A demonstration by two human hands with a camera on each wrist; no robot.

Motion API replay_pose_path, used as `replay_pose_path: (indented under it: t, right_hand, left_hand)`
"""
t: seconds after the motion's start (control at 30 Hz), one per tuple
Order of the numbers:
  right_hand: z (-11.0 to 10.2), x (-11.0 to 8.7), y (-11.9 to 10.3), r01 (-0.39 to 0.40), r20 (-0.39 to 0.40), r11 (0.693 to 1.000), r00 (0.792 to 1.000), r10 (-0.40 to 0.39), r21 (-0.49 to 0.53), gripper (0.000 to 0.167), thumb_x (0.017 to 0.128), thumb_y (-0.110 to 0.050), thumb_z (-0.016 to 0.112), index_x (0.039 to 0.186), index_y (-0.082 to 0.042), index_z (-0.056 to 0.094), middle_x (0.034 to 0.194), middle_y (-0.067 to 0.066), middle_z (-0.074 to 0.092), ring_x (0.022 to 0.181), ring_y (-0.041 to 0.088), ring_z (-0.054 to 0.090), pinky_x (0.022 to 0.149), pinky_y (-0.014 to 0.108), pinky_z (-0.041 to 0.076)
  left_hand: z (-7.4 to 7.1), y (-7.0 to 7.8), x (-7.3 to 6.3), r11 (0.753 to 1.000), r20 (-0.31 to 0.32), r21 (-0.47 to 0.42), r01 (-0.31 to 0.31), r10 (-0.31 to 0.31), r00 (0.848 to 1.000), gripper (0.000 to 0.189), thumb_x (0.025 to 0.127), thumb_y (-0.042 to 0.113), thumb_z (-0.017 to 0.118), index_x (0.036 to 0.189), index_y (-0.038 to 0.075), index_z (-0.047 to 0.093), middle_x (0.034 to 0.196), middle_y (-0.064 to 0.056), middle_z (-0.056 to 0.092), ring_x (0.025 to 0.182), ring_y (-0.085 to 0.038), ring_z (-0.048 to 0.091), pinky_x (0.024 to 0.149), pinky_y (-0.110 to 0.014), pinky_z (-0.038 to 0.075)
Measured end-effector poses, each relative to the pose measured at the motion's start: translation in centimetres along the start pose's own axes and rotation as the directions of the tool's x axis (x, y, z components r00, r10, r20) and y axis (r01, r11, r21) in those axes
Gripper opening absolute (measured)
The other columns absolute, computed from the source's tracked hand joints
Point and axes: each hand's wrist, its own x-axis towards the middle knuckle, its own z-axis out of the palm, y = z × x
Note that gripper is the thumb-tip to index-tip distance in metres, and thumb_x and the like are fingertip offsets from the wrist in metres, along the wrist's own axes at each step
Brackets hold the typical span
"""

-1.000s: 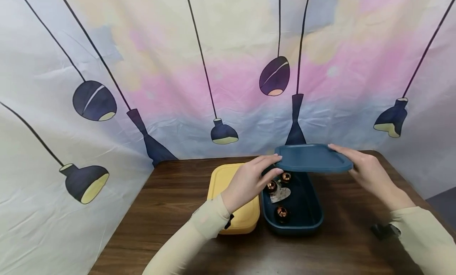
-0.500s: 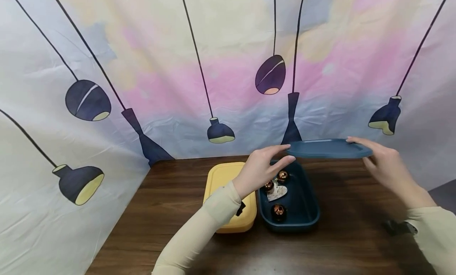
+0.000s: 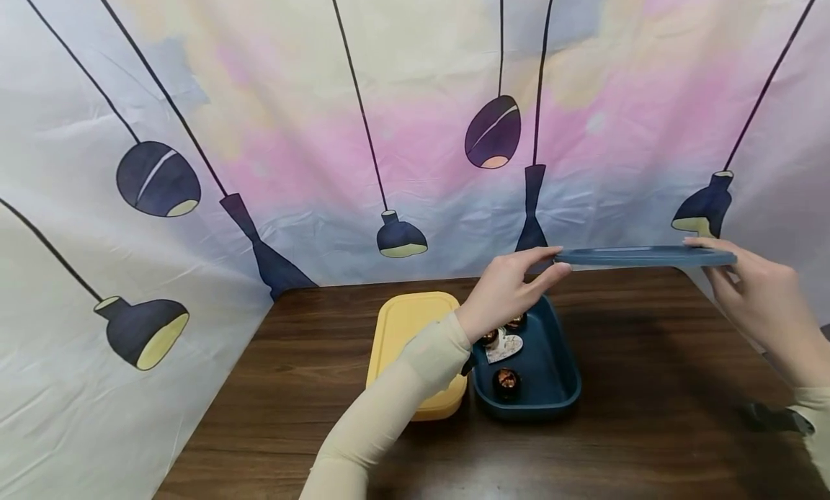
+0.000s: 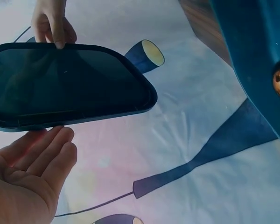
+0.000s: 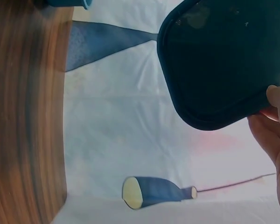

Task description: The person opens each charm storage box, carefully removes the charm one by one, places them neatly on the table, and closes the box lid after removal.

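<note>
A dark blue lid (image 3: 642, 256) is held nearly level in the air above the back right of the table. My left hand (image 3: 509, 287) pinches its left edge between fingers and thumb. At the opposite edge, my right hand (image 3: 759, 291) grips it; in the right wrist view the thumb presses the underside of the lid (image 5: 224, 65). Below and to the left, a dark blue box (image 3: 564, 381) stands uncovered. Inside it lie several shiny copper-brown balls, one near the front (image 3: 506, 382), and a pale heart-shaped piece (image 3: 504, 349). My left hand and wrist partly cover the box.
A yellow box with its lid on (image 3: 415, 320) stands just left of the blue box, partly behind my left forearm. Both boxes sit on a dark wooden table (image 3: 292, 385). A cloth printed with hanging lamps (image 3: 311, 161) hangs behind the table's back edge.
Both hands have carried the lid to the right and slightly up, away from over the blue box. The lid has tipped from slanted to nearly edge-on in the head view.
</note>
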Motion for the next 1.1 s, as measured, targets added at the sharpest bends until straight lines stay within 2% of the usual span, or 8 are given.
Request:
replay_pose_path:
  t: [0.2,0.37,0.47,0.57,0.7,0.8,0.93,1.1]
  right_hand:
    - [-0.7,-0.4,0.4,-0.077,-0.06,0.997,0.995,0.078,0.02,0.025,0.101,0.0,0.058,0.124,0.003,0.066,0.111,0.034,0.066,0.081,0.055,0.065,0.087,0.031,0.054]
    - [-1.4,-0.5,0.9,-0.163,-0.072,0.983,0.983,0.169,0.082,0.02,0.103,0.0,0.055,0.119,0.009,0.063,0.109,0.039,0.064,0.091,0.062,0.061,0.088,0.044,0.052]
    - [-1.6,-0.7,1.3,-0.193,-0.08,0.971,0.975,0.206,0.142,0.024,0.104,0.0,0.051,0.123,0.009,0.062,0.112,0.039,0.062,0.119,0.019,0.064,0.101,0.022,0.041]
    - [-1.7,-0.9,1.7,-0.214,-0.114,0.957,0.964,0.239,0.197,0.028,0.106,-0.001,0.048,0.127,0.009,0.062,0.114,0.041,0.061,0.112,-0.024,0.041,0.098,0.004,0.025]
    - [-1.7,-1.3,2.2,-0.247,-0.154,0.944,0.946,0.284,0.22,0.029,0.107,-0.003,0.047,0.127,0.012,0.06,0.111,0.043,0.059,0.102,-0.031,0.033,0.097,0.004,0.027]
    - [-1.8,-1.4,2.5,-0.242,-0.191,0.942,0.938,0.288,0.231,0.028,0.106,-0.005,0.049,0.124,0.014,0.061,0.115,0.0,0.071,0.1,-0.03,0.036,0.091,0.001,0.029]
    - [-1.7,-1.4,2.8,-0.241,-0.223,0.935,0.927,0.301,0.26,0.03,0.106,-0.008,0.051,0.123,0.014,0.062,0.108,-0.048,0.042,0.098,-0.028,0.04,0.086,-0.002,0.031]
    - [-1.8,-1.5,3.2,-0.362,-0.21,0.884,0.878,0.429,0.296,0.028,0.105,-0.013,0.054,0.128,-0.011,0.069,0.101,-0.048,0.044,0.09,-0.026,0.042,0.078,0.0,0.033]
  left_hand:
    - [1.2,0.2,1.3,0.997,-0.023,-0.079,0.002,-0.004,1.0,0.048,0.105,0.047,0.05,0.144,0.018,0.059,0.129,0.004,0.068,0.103,0.0,0.064,0.086,-0.019,0.051]
    - [2.0,0.5,2.2,0.987,-0.048,-0.159,0.02,-0.028,0.998,0.047,0.106,0.044,0.05,0.142,0.015,0.06,0.128,0.002,0.069,0.103,0.001,0.064,0.085,-0.017,0.05]
    - [2.6,0.7,2.9,0.981,-0.062,-0.194,0.026,-0.038,0.997,0.047,0.106,0.045,0.049,0.14,0.014,0.062,0.126,0.003,0.069,0.098,0.003,0.064,0.083,-0.016,0.05]
    - [3.1,0.9,3.6,0.975,-0.07,-0.221,0.02,-0.036,0.997,0.046,0.106,0.044,0.049,0.137,0.014,0.065,0.12,0.004,0.071,0.092,0.004,0.062,0.081,-0.015,0.05]
    - [3.8,1.1,4.3,0.965,-0.071,-0.261,0.033,-0.053,0.996,0.044,0.107,0.043,0.048,0.134,0.014,0.067,0.115,0.005,0.073,0.097,0.005,0.063,0.083,-0.014,0.049]
    - [4.3,1.2,4.6,0.954,-0.075,-0.293,0.055,-0.081,0.994,0.045,0.107,0.043,0.046,0.132,0.013,0.069,0.115,0.005,0.074,0.105,0.004,0.063,0.087,-0.014,0.048]
    - [5.3,1.2,4.6,0.938,-0.086,-0.338,0.08,-0.116,0.99,0.044,0.108,0.041,0.046,0.132,0.013,0.068,0.115,0.005,0.074,0.107,0.004,0.063,0.087,-0.014,0.049]
    - [6.9,1.5,4.8,0.915,-0.132,-0.401,0.05,-0.111,0.985,0.041,0.109,0.033,0.048,0.142,0.013,0.06,0.126,0.003,0.069,0.111,0.006,0.061,0.089,-0.012,0.047]
